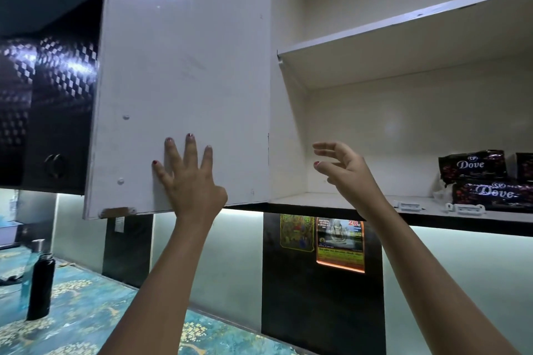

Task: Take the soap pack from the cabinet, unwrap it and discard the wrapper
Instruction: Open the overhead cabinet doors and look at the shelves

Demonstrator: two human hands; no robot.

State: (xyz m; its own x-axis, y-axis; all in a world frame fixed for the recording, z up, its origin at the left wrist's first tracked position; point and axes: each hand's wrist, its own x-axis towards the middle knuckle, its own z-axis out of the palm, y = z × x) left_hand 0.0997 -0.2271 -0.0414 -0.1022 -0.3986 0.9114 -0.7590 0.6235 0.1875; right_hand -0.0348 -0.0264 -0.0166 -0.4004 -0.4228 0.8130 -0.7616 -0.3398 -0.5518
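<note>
The overhead cabinet stands open. Its white door is swung out to the left, and my left hand lies flat against the door's inner face, fingers spread. Two dark soap packs lettered "Dove" rest at the right of the lower shelf: one pack sits on top of another. A further dark pack shows at the frame's right edge. My right hand is raised in front of the lower shelf's left part, fingers apart and curled, holding nothing, well left of the packs.
An upper shelf holds nothing visible. Below, a black bottle stands on a teal patterned counter. Posters hang on a dark wall panel. A closed dark glossy cabinet sits to the left of the door.
</note>
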